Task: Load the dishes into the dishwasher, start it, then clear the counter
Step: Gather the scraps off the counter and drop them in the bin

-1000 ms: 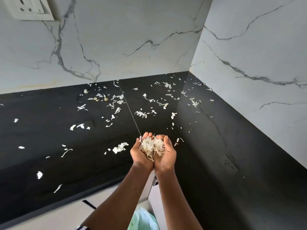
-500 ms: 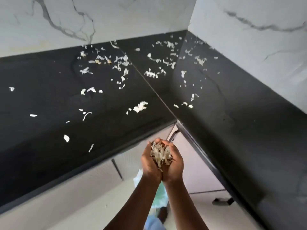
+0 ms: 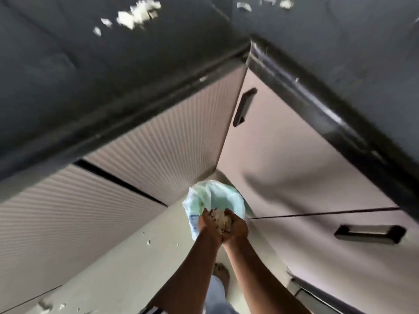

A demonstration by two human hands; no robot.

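While the view tilts steeply down past the counter (image 3: 158,71) edge, the left hand (image 3: 207,225) and the right hand (image 3: 235,227) sit pressed side by side in the lower middle of the frame, cupped together around a heap of pale peel scraps (image 3: 221,219). Both hands curl partly closed on that heap, fingers bent upward at its far side. They hover directly over the open mouth of a light green plastic bag (image 3: 213,196) that stands on the floor (image 3: 118,264) in the corner where two runs of beige cabinet fronts meet.

More white scraps lie on the dark counter at the upper left (image 3: 136,14) and along the top edge toward the right (image 3: 243,6), well apart from the hands. A few small bits dot the floor at lower left (image 3: 148,242). A bare foot (image 3: 222,271) shows below the forearms. Black handles mark the cabinet doors at centre right (image 3: 244,107) and at the right edge (image 3: 369,234). Motion blur softens most of it.
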